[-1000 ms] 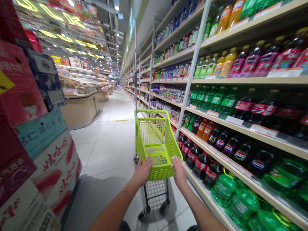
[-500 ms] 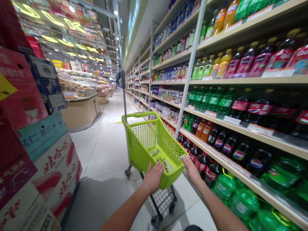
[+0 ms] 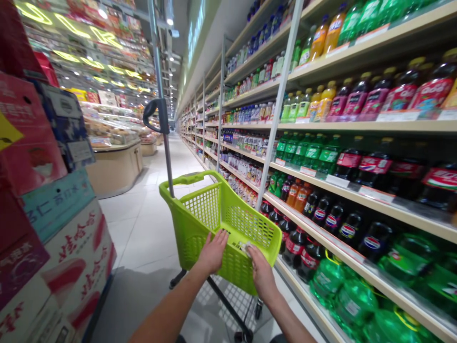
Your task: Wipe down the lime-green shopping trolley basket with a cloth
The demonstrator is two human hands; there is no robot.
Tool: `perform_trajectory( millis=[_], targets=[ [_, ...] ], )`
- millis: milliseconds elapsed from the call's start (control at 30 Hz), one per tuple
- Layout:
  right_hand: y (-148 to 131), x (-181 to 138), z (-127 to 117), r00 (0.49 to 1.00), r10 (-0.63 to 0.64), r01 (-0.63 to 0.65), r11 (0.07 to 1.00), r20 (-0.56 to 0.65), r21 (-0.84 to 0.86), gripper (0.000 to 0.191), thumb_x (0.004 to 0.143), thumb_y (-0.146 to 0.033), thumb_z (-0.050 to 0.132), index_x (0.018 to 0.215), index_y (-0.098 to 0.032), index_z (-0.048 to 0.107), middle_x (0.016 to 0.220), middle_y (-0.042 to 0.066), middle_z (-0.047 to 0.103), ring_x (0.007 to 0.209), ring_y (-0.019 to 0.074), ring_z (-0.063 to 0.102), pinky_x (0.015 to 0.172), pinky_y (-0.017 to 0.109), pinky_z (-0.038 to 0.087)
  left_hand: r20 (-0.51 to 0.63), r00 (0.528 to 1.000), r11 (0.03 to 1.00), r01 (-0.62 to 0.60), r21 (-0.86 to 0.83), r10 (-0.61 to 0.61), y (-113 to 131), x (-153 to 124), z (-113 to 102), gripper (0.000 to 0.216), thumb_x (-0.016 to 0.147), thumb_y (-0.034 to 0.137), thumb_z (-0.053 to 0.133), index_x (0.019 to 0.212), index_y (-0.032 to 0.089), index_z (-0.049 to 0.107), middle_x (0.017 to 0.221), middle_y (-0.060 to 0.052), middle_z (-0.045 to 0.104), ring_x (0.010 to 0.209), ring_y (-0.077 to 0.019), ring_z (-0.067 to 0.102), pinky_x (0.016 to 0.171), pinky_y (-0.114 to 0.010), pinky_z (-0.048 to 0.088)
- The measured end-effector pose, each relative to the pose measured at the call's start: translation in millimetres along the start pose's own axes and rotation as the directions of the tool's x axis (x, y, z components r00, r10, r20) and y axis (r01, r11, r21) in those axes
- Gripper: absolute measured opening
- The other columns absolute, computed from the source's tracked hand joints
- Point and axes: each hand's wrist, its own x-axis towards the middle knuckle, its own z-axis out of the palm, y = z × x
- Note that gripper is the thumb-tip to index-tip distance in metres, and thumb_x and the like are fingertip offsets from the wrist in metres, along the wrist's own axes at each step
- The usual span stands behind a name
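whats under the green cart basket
Under the green cart basket are a dark frame bar, dark wheels and a grid pattern, rack or shadow unclear. The basket itself and both forearms hide the rest.

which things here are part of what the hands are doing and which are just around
In use:
lime-green plastic shopping cart, left hand at its near rim
crumpled white tissue or cloth, in the right hand

Just around:
stacked printed cardboard boxes
long beige shelves
dark cola bottles with red labels
curved beige display counter
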Motion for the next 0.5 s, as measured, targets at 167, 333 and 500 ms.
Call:
perform_trajectory(
  millis=[167,333,500],
  targets=[
    [35.9,-30.5,-19.1,0.997,0.025,-0.032,0.993,-0.069,-0.11,0.051,0.072,-0.001,0.032,0.115,-0.018,0.056,0.119,0.01,0.055,0.117,0.023,0.045,0.095,0.047,0.041,-0.086,0.987,0.989,0.142,0.042,-0.138,-29.2,-9.6,-11.7,0.071,0.065,0.001,0.033,0.135,0.013,0.024,0.144,-0.009,0.019,0.133,-0.0206,0.011,0.107,-0.048,0.007],
    [0.4,-29.9,3.3,0.994,-0.044,0.037,0.997,-0.102,-0.067,0.056,0.074,0.0,0.03,0.124,-0.018,0.047,0.128,0.01,0.047,0.121,0.0192,0.04,0.097,0.043,0.04,-0.077,0.986,0.988,0.149,0.031,-0.146,-21.3,-14.4,-10.5,0.07,0.065,0.005,0.035,0.134,0.01,0.024,0.144,-0.011,0.019,0.134,-0.0225,0.008,0.108,-0.047,0.006],
    [-11.6,-12.1,10.7,0.965,-0.259,0.257,0.965,-0.052,-0.045,0.059,0.073,0.003,0.031,0.127,-0.02,0.042,0.132,0.008,0.043,0.126,0.0185,0.032,0.097,0.043,0.04,-0.068,0.994,0.996,0.088,0.031,-0.086,-27.0,-18.7,-11.4,0.076,0.061,0.01,0.043,0.134,0.008,0.024,0.144,-0.011,0.02,0.134,-0.0236,0.009,0.108,-0.047,0.004]
  ],
)
